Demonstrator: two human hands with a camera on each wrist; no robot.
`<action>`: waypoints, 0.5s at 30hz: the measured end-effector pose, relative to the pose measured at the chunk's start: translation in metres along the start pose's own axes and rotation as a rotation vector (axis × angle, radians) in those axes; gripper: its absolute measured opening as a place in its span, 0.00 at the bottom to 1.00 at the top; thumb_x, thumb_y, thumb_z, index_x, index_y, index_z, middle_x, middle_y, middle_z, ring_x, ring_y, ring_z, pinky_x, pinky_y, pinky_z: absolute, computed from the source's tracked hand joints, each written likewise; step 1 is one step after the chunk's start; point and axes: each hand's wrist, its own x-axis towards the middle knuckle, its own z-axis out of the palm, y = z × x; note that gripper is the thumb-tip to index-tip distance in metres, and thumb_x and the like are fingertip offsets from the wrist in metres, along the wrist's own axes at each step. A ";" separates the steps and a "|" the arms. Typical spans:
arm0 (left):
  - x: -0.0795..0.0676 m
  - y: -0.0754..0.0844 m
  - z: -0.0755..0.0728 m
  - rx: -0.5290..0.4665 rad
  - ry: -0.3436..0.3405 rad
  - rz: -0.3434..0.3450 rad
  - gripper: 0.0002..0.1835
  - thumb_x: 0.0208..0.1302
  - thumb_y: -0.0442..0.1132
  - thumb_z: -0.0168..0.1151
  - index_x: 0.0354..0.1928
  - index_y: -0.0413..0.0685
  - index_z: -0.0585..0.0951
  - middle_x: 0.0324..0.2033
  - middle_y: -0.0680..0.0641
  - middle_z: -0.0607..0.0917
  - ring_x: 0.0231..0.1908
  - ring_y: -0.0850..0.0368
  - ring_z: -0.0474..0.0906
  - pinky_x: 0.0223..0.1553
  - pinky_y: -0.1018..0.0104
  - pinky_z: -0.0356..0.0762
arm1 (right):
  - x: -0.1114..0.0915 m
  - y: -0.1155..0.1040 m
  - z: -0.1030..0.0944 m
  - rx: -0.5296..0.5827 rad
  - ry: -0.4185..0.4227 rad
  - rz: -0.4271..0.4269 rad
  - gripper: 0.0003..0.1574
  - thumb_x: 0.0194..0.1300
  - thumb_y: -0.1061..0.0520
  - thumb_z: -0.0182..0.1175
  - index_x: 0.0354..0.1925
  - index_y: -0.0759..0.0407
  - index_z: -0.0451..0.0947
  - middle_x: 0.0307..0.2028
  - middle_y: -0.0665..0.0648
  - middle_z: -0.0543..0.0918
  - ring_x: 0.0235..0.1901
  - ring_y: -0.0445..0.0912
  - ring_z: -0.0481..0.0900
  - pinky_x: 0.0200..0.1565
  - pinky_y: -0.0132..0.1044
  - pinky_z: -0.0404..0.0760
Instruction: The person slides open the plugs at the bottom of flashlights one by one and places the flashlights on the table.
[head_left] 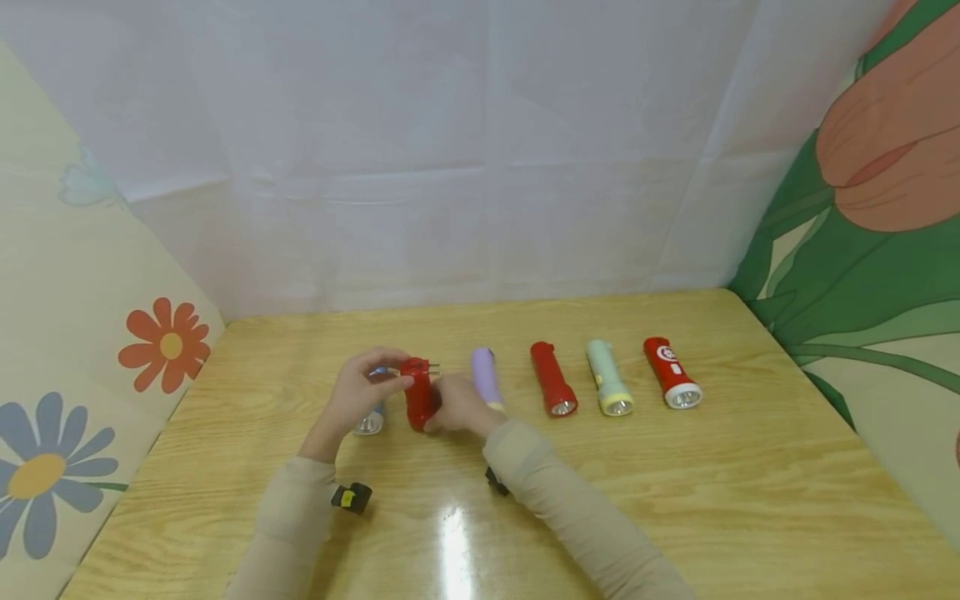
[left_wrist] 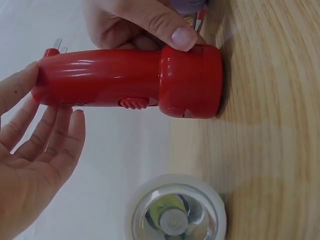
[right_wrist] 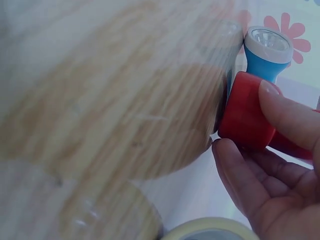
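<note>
A red flashlight [head_left: 417, 404] stands upright with its head down on the wooden table, two metal prongs [head_left: 434, 369] jutting from its top end. My left hand [head_left: 358, 387] pinches the top end between thumb and fingers. Lower down, my right hand [head_left: 459, 403] holds the flashlight's head, its thumb [left_wrist: 183, 38] lying on the red head in the left wrist view. A red slide switch [left_wrist: 134, 103] shows on the body. Just left of it lies a blue flashlight with a white head [head_left: 368, 424], partly hidden by my left hand.
Right of my hands, a purple flashlight [head_left: 486, 377], another red one [head_left: 553, 379], a mint-green one with yellow rim [head_left: 609, 377] and a red-and-white one [head_left: 672, 372] lie in a row. A white cloth [head_left: 480, 167] hangs behind the wooden table [head_left: 675, 500].
</note>
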 end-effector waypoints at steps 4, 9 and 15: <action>0.002 0.001 0.002 0.015 0.020 -0.003 0.16 0.53 0.29 0.64 0.45 0.35 0.76 0.42 0.39 0.80 0.44 0.45 0.75 0.44 0.66 0.77 | -0.001 0.001 0.000 0.001 0.005 0.007 0.20 0.40 0.62 0.72 0.36 0.63 0.80 0.30 0.54 0.82 0.32 0.43 0.77 0.41 0.32 0.75; 0.004 0.002 0.004 0.009 0.032 -0.010 0.14 0.55 0.30 0.63 0.44 0.34 0.77 0.42 0.39 0.80 0.44 0.44 0.75 0.42 0.68 0.77 | -0.003 0.000 0.002 -0.001 0.017 0.033 0.20 0.41 0.61 0.72 0.37 0.63 0.79 0.31 0.53 0.82 0.31 0.43 0.77 0.40 0.32 0.76; 0.006 0.001 0.005 0.025 0.066 -0.025 0.13 0.56 0.32 0.62 0.43 0.34 0.77 0.41 0.39 0.80 0.43 0.50 0.75 0.43 0.69 0.76 | -0.004 -0.001 0.003 0.028 0.038 0.046 0.22 0.45 0.57 0.71 0.40 0.64 0.77 0.34 0.56 0.82 0.31 0.44 0.78 0.38 0.32 0.77</action>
